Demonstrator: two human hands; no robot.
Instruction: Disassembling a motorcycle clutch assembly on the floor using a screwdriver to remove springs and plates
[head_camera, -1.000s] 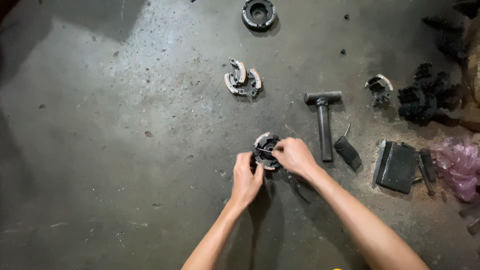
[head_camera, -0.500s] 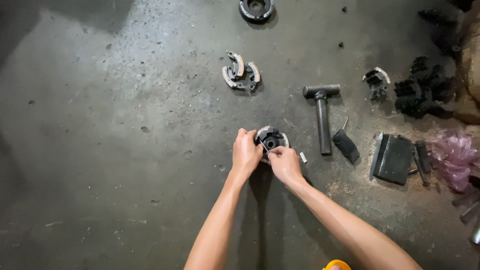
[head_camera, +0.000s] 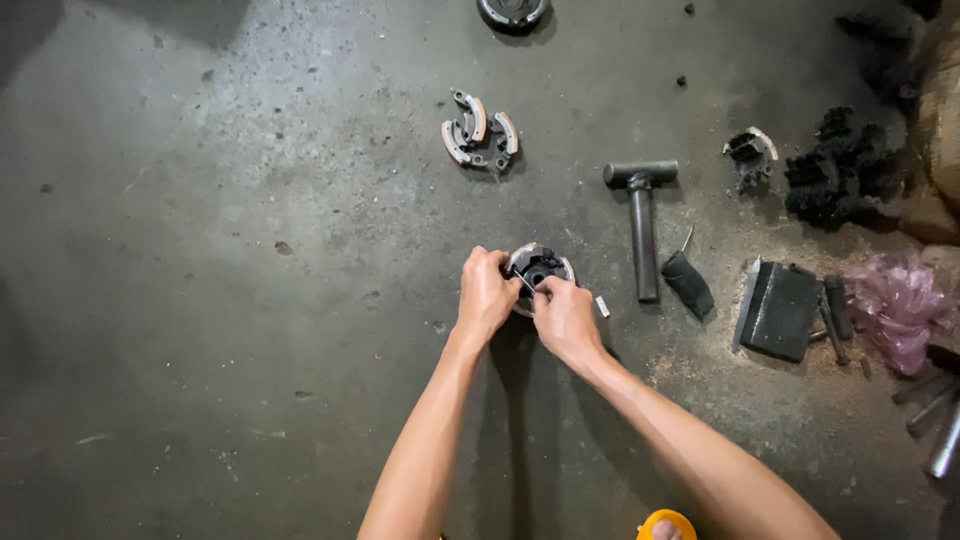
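Round clutch assembly (head_camera: 541, 268): on the concrete floor (head_camera: 230, 300), between both hands, just left of the hammer (head_camera: 641, 225).

Left hand (head_camera: 486, 296): against the left edge of the assembly, fingers curled and closed over its rim, gripping it. Fingertips hidden under the knuckles.

Right hand (head_camera: 566, 316): at the lower right edge of the assembly, thumb and forefinger pressed together, pinching a thin tool or pin (head_camera: 524, 282) angled into the dark centre of the part. Exact kind of tool too small to tell. Remaining fingers folded, resting beside the rim.

Small pale piece (head_camera: 602, 306): on the floor just right of the right hand, apart from it.

Set of curved clutch shoes (head_camera: 478, 132): well above the hands. Round dark part (head_camera: 513, 11): at the top edge. Dark rag-like piece (head_camera: 689, 283): just right of the hammer handle. Flat dark block (head_camera: 779, 311) and pink plastic bag (head_camera: 893, 310): further right, well apart from the hands.
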